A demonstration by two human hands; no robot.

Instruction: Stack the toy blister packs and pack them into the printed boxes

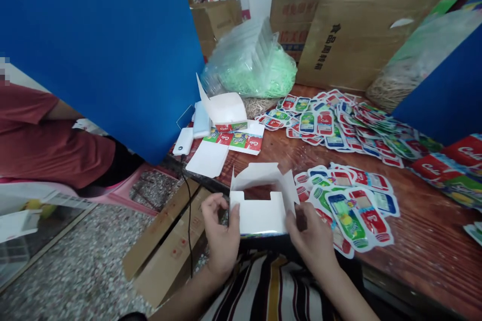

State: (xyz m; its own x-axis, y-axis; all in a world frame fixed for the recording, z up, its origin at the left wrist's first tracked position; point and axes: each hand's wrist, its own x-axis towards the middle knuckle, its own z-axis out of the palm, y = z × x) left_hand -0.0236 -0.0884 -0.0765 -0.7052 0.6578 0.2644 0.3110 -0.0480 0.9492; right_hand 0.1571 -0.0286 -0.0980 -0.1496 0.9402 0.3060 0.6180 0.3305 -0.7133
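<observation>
A small white cardboard box (259,216) stands open at the table's front edge, its flaps raised and a notch cut in the near panel. My left hand (220,228) grips its left side, thumb against the near panel. On the right side, my right hand (307,228) pinches the box between thumb and fingers; some of those fingers are hidden. Just right of the box lies a loose pile of printed Cola and Sprite cutouts (356,218). Beyond the box, another part-folded carton (228,110) rests on flat printed card pieces (246,138).
A larger heap of cutouts (327,123) covers the table's back. Printed cartons (457,165) stack at right. A white power bank (184,141) trails a black cable. Behind are a plastic bag of green shreds (250,67) and cardboard boxes (361,30). Another person (56,135) sits left beyond a blue partition (113,35).
</observation>
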